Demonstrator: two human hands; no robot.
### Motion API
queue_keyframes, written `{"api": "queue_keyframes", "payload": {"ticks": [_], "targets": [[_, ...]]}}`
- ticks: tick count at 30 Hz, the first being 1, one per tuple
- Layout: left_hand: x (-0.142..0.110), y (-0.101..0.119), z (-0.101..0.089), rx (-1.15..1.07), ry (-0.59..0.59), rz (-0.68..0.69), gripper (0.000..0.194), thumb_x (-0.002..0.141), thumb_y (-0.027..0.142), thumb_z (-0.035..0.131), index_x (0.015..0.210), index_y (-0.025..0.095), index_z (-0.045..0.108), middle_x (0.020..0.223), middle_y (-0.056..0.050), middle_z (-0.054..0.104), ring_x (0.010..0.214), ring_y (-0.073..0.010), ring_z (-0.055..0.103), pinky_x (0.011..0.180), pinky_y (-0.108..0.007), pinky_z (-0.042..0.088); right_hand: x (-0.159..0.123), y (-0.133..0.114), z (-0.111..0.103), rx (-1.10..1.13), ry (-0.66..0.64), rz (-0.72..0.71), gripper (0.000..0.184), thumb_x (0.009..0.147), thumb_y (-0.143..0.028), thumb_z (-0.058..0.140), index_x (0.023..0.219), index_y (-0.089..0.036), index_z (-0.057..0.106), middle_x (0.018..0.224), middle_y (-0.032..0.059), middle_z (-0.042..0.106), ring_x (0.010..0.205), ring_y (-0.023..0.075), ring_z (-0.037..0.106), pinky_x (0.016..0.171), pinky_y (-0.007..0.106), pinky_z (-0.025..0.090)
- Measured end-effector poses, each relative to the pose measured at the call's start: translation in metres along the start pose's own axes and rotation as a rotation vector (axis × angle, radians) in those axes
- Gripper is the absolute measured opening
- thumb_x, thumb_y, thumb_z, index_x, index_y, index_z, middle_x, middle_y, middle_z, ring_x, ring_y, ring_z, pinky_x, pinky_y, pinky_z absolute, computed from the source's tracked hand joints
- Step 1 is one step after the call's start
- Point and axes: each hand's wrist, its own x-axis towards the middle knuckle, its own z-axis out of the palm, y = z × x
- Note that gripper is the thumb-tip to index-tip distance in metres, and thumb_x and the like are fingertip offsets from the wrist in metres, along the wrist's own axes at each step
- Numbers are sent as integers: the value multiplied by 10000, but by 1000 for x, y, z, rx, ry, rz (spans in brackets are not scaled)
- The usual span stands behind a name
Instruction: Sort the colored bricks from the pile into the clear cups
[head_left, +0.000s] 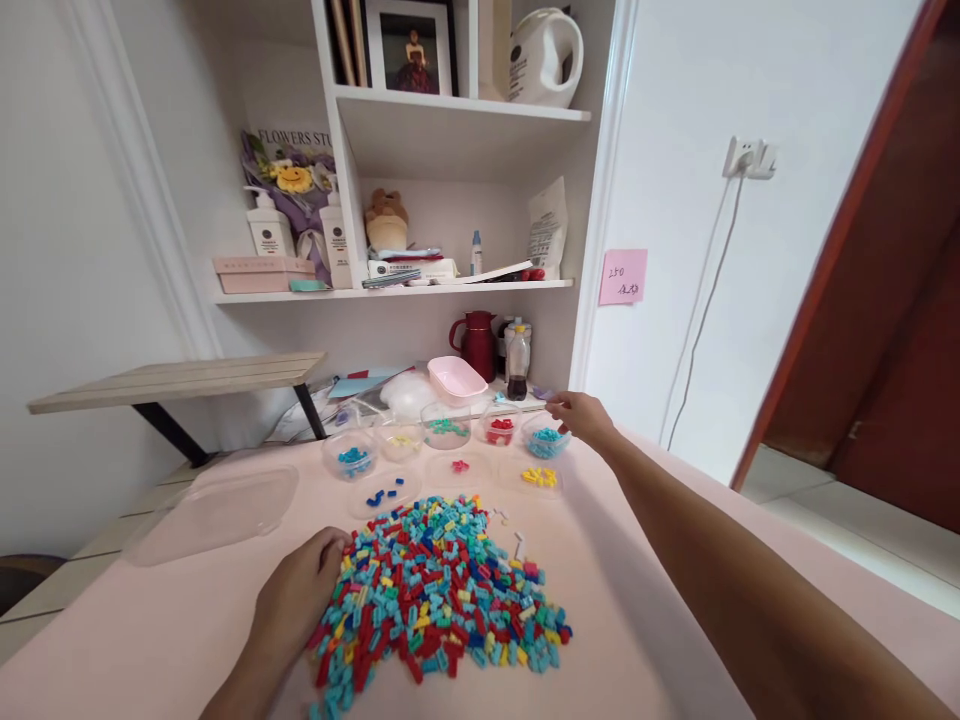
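Observation:
A big heap of small toy building bricks (442,590) in red, light blue, dark blue, yellow and green lies on the pink tabletop. My left hand (304,585) rests at the heap's left edge, its fingers curled in; whatever they may hold is hidden. Farther off, my right hand (583,418) is above the rim of a clear tub of light blue bricks (546,442). Its fingers are pinched together, and I cannot make out what is in them. Beside that tub stands another with red bricks (500,430). A shallow lid of yellow bricks (539,477) sits just in front.
More clear tubs hold green bricks (447,427), pale yellow bricks (402,442) and blue bricks (353,459). Lids carry pink bricks (460,466) and dark blue bricks (385,492). A large clear lid (217,510) lies left. Behind stand a pink basin (457,378), a red jug (478,345) and a bottle (517,362).

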Motion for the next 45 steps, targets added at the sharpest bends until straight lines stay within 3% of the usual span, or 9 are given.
{"api": "queue_keyframes", "payload": {"ticks": [4,8,12,14,20,26,34,39,45], "targets": [[-1,1,0,-11,5,-12,313,890,390,317,891,300,617,953,36,715,911,-172,627,709,-239,392,-11,7,3,172,37,47,213,836,-324,564,882,-149,674,724,52,675,507,111,613,450,199,413],[-1,3,-1,-3,4,-21,306,886,382,319,891,301,614,948,37,714,908,-173,625,704,-242,387,-30,-7,4,344,24,36,260,857,-348,521,920,-139,662,748,54,654,516,96,594,445,197,421],[0,4,-1,6,4,-18,305,884,382,323,880,293,615,930,30,715,899,-178,626,702,-248,388,-64,-22,20,666,-158,22,249,797,-359,595,903,-144,663,674,2,593,454,67,517,398,187,356],[0,4,-1,8,8,-21,296,879,374,335,892,292,620,940,28,717,911,-179,628,708,-248,392,-81,-24,33,718,-262,23,252,773,-364,618,886,-144,667,633,-15,569,433,64,491,380,185,322],[1,0,-2,5,19,7,304,877,378,344,906,290,634,953,25,720,932,-178,630,736,-246,410,-108,-22,55,505,-362,-2,207,786,-325,579,848,-154,677,645,-15,580,465,77,515,402,185,316],[3,-1,-2,-1,23,11,302,871,386,360,911,300,646,982,33,727,937,-178,636,752,-246,421,-113,-25,53,278,-373,-114,197,811,-278,541,815,-180,711,644,-10,612,505,111,544,530,232,414],[5,0,-3,-1,1,15,307,866,383,367,934,299,654,980,40,733,930,-171,650,759,-237,429,-117,-21,66,18,-413,-424,270,810,-179,574,995,-271,748,1006,63,608,857,174,603,790,280,458],[6,-1,-4,2,9,3,311,867,380,373,947,292,660,993,30,738,922,-179,656,751,-247,442,-120,-25,65,-116,-478,-511,349,844,-135,531,1080,-306,723,1056,61,582,926,187,588,840,290,438],[5,2,-5,-1,45,27,303,859,379,394,918,289,677,960,28,746,895,-183,666,744,-250,460,-121,-28,57,-123,-512,-514,304,827,-90,513,963,-241,739,1019,64,604,898,183,590,823,281,436]]}}
